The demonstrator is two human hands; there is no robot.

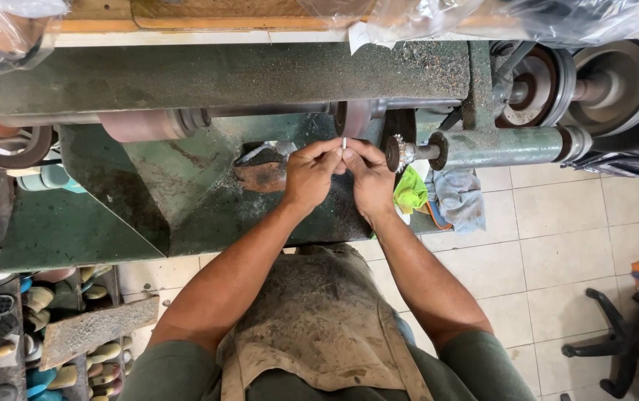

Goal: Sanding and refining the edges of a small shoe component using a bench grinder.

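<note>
While the left hand (310, 176) and right hand (370, 178) meet at upper centre of the frame, their fingertips pinch together on a small pale metal pin (344, 142). It stands just beside the dark toothed wheel (394, 153) on the green machine's shaft (497, 145), with open tiled floor (549, 245) at right.

Both hands are pinching a small pale stick-like piece (344, 142) together, left hand (310, 175) and right hand (370, 178) touching, right in front of green grinding machine (186, 82) (spindle wheel (394, 153) just beside right hand).
</note>
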